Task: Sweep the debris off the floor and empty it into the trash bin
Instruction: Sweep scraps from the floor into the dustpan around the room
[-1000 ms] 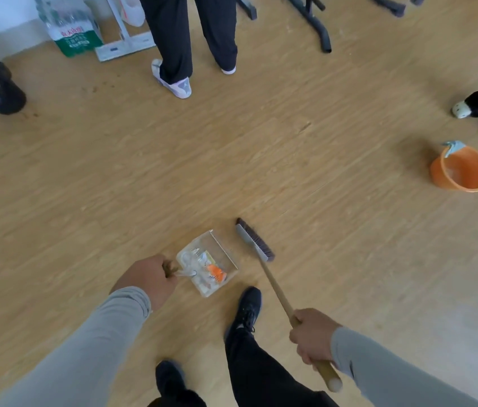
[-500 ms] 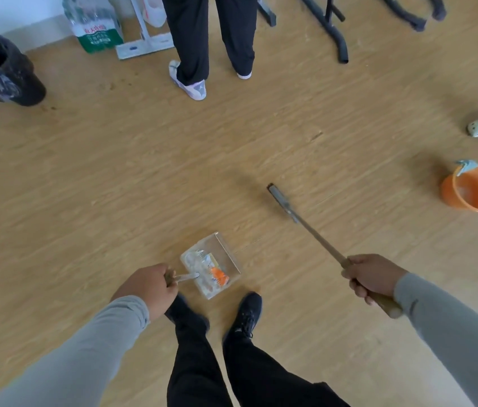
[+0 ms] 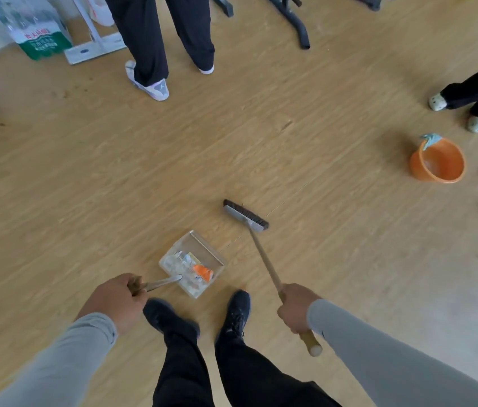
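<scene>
Ahead of the left grip (image 3: 114,299) clutching its handle, the dustpan (image 3: 192,264) holds debris (image 3: 199,270).

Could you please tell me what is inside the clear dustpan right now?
The dustpan holds crumpled pale scraps and an orange piece. Whatever lies beneath the pile is covered.

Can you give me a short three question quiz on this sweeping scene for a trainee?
1. True or false: the dustpan already holds debris.
2. Which hand holds the broom? A) left B) right C) neither
3. Fill in: the bucket on the floor is ____ in colour.

Key:
1. True; scraps, one orange, lie in it.
2. B; the right hand grips the broom's stick, while the left hand grips the dustpan's handle.
3. Orange.
</scene>
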The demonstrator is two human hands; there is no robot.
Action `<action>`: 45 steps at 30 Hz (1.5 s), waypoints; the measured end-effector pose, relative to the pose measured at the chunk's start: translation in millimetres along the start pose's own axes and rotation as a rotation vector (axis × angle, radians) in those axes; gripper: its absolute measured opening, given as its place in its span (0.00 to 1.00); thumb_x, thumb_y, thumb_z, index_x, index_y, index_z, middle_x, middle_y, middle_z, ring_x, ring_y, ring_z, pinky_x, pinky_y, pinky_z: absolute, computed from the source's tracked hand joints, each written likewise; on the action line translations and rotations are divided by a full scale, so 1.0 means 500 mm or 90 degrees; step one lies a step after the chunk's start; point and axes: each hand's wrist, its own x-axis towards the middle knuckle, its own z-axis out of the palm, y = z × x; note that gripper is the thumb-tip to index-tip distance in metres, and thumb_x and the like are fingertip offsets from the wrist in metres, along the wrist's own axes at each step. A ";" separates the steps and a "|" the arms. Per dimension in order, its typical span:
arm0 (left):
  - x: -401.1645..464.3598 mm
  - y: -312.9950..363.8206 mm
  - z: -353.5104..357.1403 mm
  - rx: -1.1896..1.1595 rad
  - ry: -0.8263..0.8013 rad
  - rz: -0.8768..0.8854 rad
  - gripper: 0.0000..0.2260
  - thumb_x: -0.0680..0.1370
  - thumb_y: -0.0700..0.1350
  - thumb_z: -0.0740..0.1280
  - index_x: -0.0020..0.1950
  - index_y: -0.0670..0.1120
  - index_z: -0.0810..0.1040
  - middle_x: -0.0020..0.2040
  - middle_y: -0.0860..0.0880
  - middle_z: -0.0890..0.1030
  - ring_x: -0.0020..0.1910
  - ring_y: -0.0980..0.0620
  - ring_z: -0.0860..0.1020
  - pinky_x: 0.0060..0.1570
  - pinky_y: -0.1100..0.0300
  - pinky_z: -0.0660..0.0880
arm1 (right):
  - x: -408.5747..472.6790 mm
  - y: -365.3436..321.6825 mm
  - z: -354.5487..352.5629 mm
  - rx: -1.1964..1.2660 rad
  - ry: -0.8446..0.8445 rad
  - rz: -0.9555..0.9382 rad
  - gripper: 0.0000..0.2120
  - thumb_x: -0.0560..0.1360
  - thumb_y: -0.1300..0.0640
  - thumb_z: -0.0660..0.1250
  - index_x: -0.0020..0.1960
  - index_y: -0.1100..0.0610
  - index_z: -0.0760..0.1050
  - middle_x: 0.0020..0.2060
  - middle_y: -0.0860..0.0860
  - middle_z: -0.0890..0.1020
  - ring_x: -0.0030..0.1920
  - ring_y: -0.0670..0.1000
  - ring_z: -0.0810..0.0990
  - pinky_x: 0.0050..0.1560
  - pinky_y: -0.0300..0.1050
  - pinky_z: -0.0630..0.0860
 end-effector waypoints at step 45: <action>-0.047 -0.091 0.004 -0.044 -0.031 0.048 0.05 0.78 0.52 0.65 0.49 0.53 0.77 0.46 0.53 0.81 0.42 0.51 0.80 0.48 0.53 0.79 | -0.234 0.139 0.042 0.217 -0.071 -0.025 0.35 0.78 0.62 0.64 0.80 0.43 0.55 0.28 0.53 0.68 0.24 0.50 0.63 0.25 0.42 0.64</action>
